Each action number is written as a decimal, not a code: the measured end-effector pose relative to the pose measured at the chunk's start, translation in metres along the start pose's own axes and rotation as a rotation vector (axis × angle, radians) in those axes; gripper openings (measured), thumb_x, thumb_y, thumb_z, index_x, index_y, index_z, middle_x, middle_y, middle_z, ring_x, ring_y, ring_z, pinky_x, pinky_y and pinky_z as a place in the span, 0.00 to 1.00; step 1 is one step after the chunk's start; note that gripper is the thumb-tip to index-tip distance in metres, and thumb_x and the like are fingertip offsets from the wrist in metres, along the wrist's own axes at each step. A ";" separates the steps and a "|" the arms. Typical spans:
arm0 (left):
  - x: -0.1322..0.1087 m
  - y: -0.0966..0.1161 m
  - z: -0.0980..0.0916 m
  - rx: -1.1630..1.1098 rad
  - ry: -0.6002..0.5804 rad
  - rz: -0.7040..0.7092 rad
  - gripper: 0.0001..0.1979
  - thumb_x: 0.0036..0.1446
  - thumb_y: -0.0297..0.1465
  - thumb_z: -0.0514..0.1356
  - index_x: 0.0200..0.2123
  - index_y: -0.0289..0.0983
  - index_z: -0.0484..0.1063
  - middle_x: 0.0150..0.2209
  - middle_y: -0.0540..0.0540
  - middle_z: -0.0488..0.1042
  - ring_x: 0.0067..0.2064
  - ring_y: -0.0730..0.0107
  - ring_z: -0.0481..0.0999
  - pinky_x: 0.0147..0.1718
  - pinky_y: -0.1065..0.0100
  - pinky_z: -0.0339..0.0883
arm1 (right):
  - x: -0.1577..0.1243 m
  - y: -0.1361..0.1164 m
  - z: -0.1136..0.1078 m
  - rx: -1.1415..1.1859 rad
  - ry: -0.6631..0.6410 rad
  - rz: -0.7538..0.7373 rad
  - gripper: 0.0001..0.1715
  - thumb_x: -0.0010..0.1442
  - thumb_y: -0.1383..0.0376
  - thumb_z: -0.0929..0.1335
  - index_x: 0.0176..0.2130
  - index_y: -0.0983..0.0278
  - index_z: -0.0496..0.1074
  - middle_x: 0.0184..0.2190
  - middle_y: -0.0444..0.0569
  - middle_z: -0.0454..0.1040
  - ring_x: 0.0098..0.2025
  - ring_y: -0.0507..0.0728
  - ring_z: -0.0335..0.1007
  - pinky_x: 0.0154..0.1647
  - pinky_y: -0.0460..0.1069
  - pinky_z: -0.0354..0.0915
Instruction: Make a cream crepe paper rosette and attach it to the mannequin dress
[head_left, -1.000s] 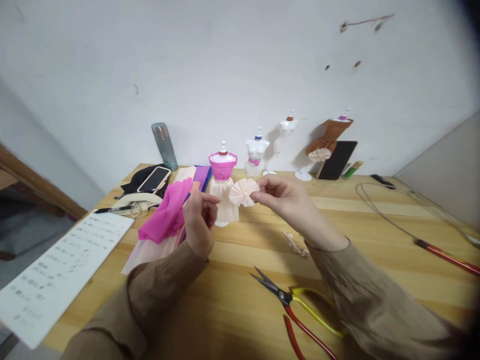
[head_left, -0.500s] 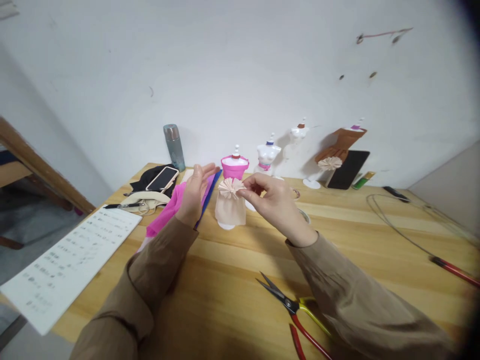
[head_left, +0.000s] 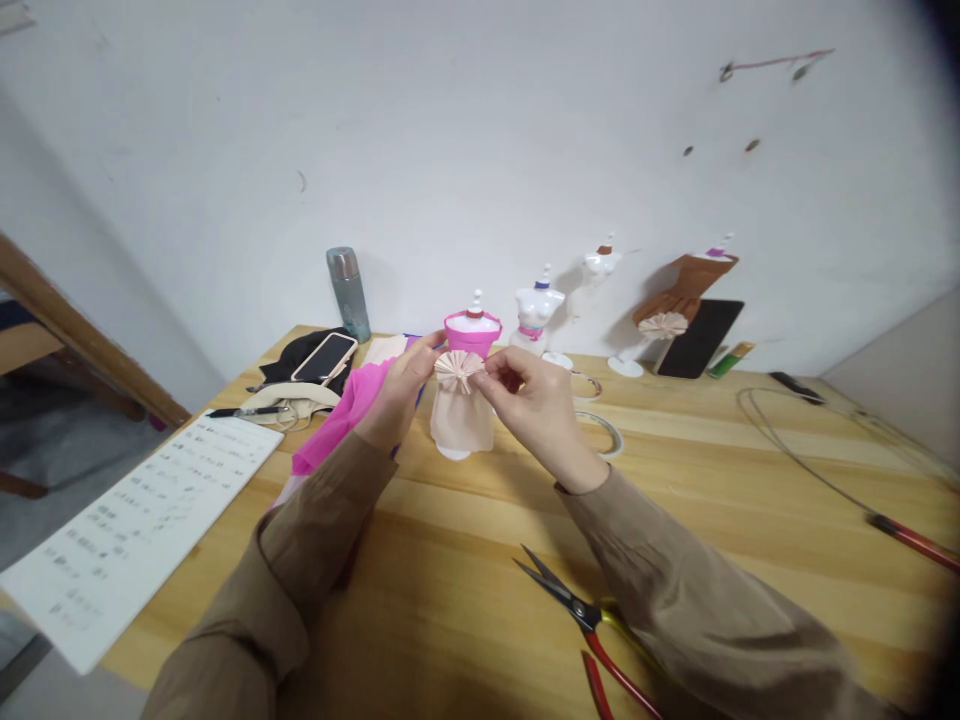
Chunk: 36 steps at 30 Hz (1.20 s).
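Note:
A miniature dress form [head_left: 475, 310] stands upright mid-table, wearing a pink top [head_left: 472, 335] and a pale peach skirt [head_left: 462, 418]. At its waist lies a peach pleated fan-shaped piece [head_left: 459, 371]. Between its thumb and fingertips, my right hand [head_left: 536, 400] pinches the right edge of that pleated piece. My left hand [head_left: 399, 392] is closed against the form's left side by the pink top; its fingertips are partly hidden. Scissors [head_left: 577, 608] with red and yellow handles lie with blades parted near my right sleeve.
More small dress forms [head_left: 538, 305] stand behind on the right, near a black tablet [head_left: 699, 340] and a green tube [head_left: 729, 360]. Tape rolls [head_left: 616, 440] lie by my right wrist. On the left are pink fabric [head_left: 341, 425], a phone [head_left: 325, 357], a bottle [head_left: 349, 295] and a written sheet [head_left: 142, 530].
My left hand has moved right and its spread fingers have come in against the dress form's side. The right hand keeps its pinch on the pleated piece, which tilts slightly differently.

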<state>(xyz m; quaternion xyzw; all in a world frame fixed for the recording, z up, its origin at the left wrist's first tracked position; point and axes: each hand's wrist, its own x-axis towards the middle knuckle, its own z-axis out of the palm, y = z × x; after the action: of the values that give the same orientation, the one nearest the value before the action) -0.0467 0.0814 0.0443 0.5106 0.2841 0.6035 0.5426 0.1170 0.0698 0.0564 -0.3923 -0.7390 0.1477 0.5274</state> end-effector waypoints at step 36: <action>0.005 -0.007 -0.007 0.181 -0.105 0.078 0.20 0.44 0.33 0.69 0.42 0.33 0.75 0.39 0.44 0.78 0.42 0.61 0.75 0.45 0.62 0.66 | 0.003 0.000 0.007 -0.005 0.067 -0.017 0.08 0.54 0.67 0.67 0.24 0.63 0.66 0.20 0.40 0.65 0.22 0.49 0.58 0.25 0.46 0.57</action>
<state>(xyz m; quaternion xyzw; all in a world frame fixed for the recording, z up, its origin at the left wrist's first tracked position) -0.0498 0.0897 0.0378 0.5989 0.2886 0.5685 0.4846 0.1100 0.0733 0.0557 -0.3921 -0.7245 0.1280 0.5522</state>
